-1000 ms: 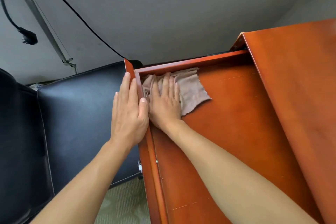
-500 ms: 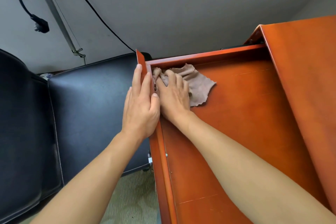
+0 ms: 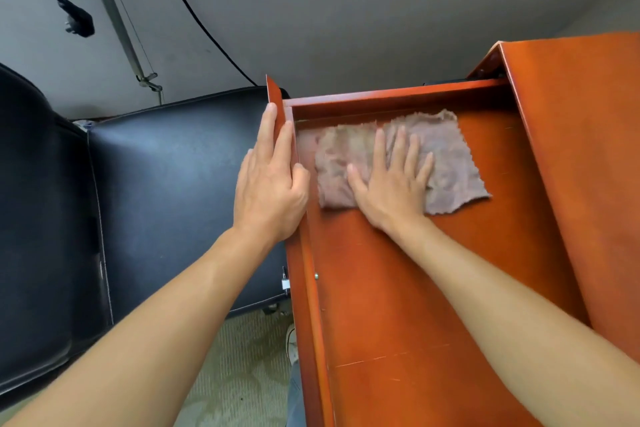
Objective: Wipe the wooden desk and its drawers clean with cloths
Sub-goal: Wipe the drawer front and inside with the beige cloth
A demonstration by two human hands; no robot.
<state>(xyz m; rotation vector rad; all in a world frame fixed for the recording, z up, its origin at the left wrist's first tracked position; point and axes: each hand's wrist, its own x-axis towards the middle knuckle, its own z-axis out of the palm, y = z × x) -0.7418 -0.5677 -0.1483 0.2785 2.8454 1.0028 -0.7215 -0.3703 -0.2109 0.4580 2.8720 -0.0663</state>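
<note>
Cloth [image 3: 446,163] flat on drawer floor [image 3: 398,288]; grey wall [image 3: 346,10] behind.

Bright, even light; wide-angle edge distortion

I can read no text, label, brand or number anywhere in front of me. The drawer [image 3: 398,288] at my twelve o'clock carries no markings, and neither does the cloth [image 3: 446,149] lying in it.
</note>
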